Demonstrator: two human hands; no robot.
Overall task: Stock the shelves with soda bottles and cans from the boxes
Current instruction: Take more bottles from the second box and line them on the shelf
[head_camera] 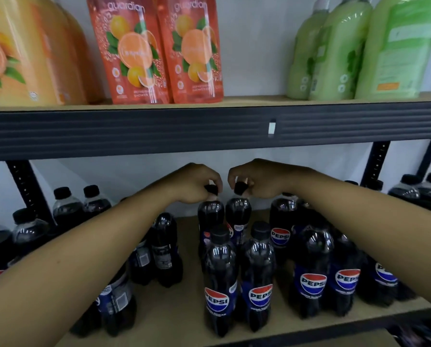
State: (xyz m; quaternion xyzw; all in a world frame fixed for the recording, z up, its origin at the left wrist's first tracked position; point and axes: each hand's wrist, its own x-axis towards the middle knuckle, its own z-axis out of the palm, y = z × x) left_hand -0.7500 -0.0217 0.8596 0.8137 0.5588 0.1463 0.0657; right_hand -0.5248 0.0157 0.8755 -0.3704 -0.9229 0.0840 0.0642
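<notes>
Two bare arms reach into the lower shelf point(174, 314). The left hand point(194, 184) has its fingers curled round the black cap of one Pepsi bottle point(210, 216) and pinches it. The right hand point(259, 179) pinches the cap of a second Pepsi bottle point(238, 211) the same way. These two bottles are upright, side by side and just about touching, in the middle of the shelf and far back. Their bottoms are hidden, so I cannot tell if they stand on the board or hang just over it.

Right in front of them, near the edge, stand two front bottles point(219, 276) with the Pepsi labels facing out. To the right is a bunch of right-side bottles point(312, 271), close together. To the left, partly under the left arm, are left-side bottles point(164, 249) with their labels turned away. More small dark bottles point(66, 209) stand far back on the left by a black post point(26, 191).

Up above is the top shelf point(209, 126), with a dark front edge and a little white tag point(272, 127). On it stand orange pouches point(134, 51), a big orange jug point(21, 53) on the left, and green bottles point(339, 51) on the right.
</notes>
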